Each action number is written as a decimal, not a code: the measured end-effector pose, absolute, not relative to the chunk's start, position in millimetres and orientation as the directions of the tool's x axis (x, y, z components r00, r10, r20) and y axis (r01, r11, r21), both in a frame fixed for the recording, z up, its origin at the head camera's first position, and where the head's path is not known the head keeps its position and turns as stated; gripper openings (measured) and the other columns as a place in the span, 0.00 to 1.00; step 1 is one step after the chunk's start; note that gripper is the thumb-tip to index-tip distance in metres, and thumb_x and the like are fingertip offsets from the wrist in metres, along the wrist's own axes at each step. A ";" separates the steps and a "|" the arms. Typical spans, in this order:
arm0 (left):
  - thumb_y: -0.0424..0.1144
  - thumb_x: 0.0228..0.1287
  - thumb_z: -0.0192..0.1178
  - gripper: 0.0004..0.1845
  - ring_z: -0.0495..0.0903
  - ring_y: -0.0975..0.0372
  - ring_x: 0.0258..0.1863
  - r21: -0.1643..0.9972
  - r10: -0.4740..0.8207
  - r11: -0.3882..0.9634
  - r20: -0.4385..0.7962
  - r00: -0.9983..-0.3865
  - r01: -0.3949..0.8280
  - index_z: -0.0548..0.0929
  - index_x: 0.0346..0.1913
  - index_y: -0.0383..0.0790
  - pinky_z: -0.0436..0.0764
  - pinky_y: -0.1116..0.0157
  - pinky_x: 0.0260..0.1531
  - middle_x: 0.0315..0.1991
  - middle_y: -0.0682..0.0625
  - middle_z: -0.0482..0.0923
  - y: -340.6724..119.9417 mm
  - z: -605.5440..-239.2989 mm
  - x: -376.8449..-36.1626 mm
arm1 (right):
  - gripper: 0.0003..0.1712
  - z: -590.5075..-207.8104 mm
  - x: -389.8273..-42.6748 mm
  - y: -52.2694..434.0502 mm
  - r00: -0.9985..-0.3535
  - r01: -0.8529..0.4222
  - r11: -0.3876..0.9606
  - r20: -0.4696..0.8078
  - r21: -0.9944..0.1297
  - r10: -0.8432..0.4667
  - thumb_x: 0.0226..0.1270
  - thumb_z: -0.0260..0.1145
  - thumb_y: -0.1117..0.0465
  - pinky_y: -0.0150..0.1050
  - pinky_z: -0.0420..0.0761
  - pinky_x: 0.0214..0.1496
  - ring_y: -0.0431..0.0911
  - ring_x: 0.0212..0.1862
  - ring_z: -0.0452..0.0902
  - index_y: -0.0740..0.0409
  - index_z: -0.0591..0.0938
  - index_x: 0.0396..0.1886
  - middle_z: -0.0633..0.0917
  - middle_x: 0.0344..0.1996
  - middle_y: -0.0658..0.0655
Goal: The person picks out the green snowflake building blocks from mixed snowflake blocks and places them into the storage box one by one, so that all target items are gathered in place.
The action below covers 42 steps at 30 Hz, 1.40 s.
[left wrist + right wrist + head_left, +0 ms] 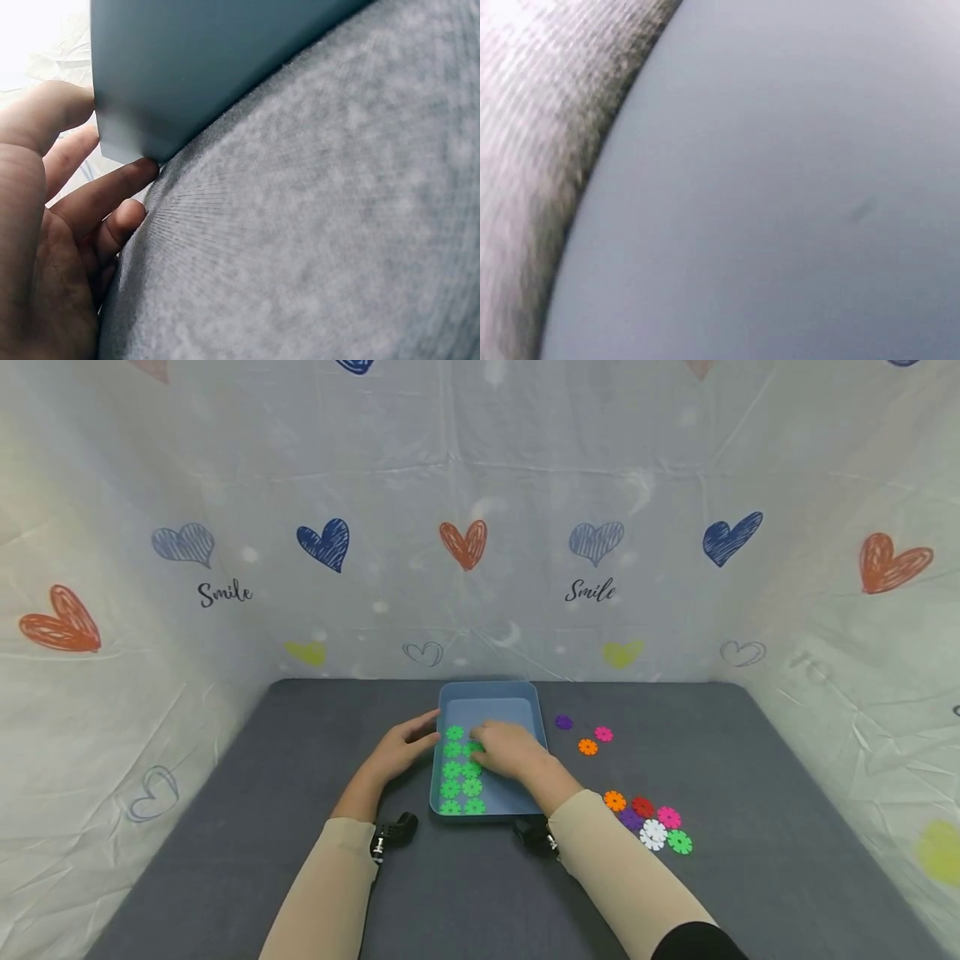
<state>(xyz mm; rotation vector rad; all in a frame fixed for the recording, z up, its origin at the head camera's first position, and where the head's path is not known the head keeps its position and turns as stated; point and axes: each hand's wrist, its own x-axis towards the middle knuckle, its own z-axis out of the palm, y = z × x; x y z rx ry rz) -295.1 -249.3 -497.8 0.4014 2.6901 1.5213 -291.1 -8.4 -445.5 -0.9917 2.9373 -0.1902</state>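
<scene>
Nine or so green discs (461,777) already lie in rows in the tray (489,692), mixed-colour discs (649,823) wait at four o'clock; left hand (397,752) steadies the wall with straight fingers (105,196), right hand (510,748) rests over the rows, its grip hidden.

We cannot see the right hand (512,750) fingertips, nor which green discs (461,770) lie beneath them

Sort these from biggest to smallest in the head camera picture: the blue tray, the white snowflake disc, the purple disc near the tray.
1. blue tray
2. white snowflake disc
3. purple disc, though it lies farther from the camera, so its true size may match the white one.
</scene>
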 end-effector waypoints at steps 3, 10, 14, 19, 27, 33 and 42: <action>0.47 0.77 0.60 0.31 0.70 0.45 0.70 0.849 0.237 0.483 0.108 -0.966 0.213 0.68 0.78 0.49 0.70 0.44 0.66 0.74 0.41 0.67 -247.4 -498.2 -294.8 | 0.25 -436.2 -283.4 1.7 -0.789 -0.606 0.775 0.015 -0.180 -0.614 0.78 0.64 0.51 0.50 0.78 0.62 0.52 0.62 0.78 0.57 0.80 0.67 0.82 0.61 0.57; 0.49 0.77 0.61 0.31 0.69 0.46 0.71 0.844 0.232 0.492 0.108 -0.967 0.213 0.68 0.78 0.51 0.69 0.44 0.67 0.74 0.42 0.67 -245.5 -499.2 -295.1 | 0.22 -415.6 -260.4 35.8 -0.767 -0.640 0.751 0.089 -0.163 -0.635 0.77 0.66 0.54 0.45 0.83 0.46 0.46 0.46 0.82 0.56 0.81 0.65 0.84 0.51 0.54; 0.50 0.76 0.61 0.31 0.68 0.46 0.72 0.845 0.226 0.497 0.096 -0.969 0.200 0.68 0.78 0.52 0.68 0.43 0.68 0.75 0.42 0.66 -245.3 -498.9 -294.8 | 0.21 -408.9 -245.0 59.5 -0.739 -0.672 0.735 0.150 -0.094 -0.657 0.74 0.69 0.54 0.43 0.84 0.41 0.47 0.46 0.83 0.56 0.83 0.62 0.84 0.53 0.55; 0.49 0.77 0.60 0.31 0.66 0.45 0.73 0.842 0.214 0.504 0.094 -0.972 0.192 0.68 0.78 0.52 0.67 0.43 0.68 0.75 0.41 0.65 -245.8 -500.3 -295.2 | 0.21 -407.4 -225.8 90.9 -0.726 -0.680 0.731 0.202 -0.061 -0.658 0.71 0.71 0.55 0.40 0.82 0.38 0.44 0.38 0.82 0.57 0.84 0.60 0.84 0.47 0.53; 0.50 0.77 0.60 0.32 0.67 0.44 0.72 0.840 0.221 0.505 0.096 -0.971 0.198 0.68 0.79 0.51 0.67 0.42 0.68 0.75 0.40 0.66 -248.1 -498.1 -294.1 | 0.22 -417.2 -193.6 146.6 -0.750 -0.648 0.758 0.241 -0.077 -0.616 0.67 0.74 0.57 0.40 0.83 0.37 0.39 0.30 0.78 0.60 0.85 0.58 0.84 0.44 0.52; 0.50 0.77 0.60 0.32 0.67 0.44 0.72 0.840 0.222 0.506 0.094 -0.971 0.197 0.68 0.79 0.50 0.67 0.42 0.68 0.74 0.40 0.67 -249.3 -497.4 -295.3 | 0.21 -425.4 -174.0 185.7 -0.801 -0.591 0.795 0.221 -0.138 -0.557 0.64 0.76 0.58 0.36 0.80 0.33 0.34 0.28 0.72 0.60 0.86 0.55 0.83 0.39 0.50; 0.50 0.77 0.60 0.32 0.67 0.44 0.72 0.832 0.213 0.518 0.096 -0.972 0.196 0.67 0.79 0.50 0.67 0.42 0.68 0.75 0.40 0.66 -247.5 -500.2 -297.0 | 0.20 -443.7 -160.7 234.9 -0.910 -0.414 0.879 0.084 -0.237 -0.406 0.59 0.79 0.58 0.48 0.83 0.43 0.44 0.40 0.80 0.57 0.86 0.51 0.82 0.41 0.48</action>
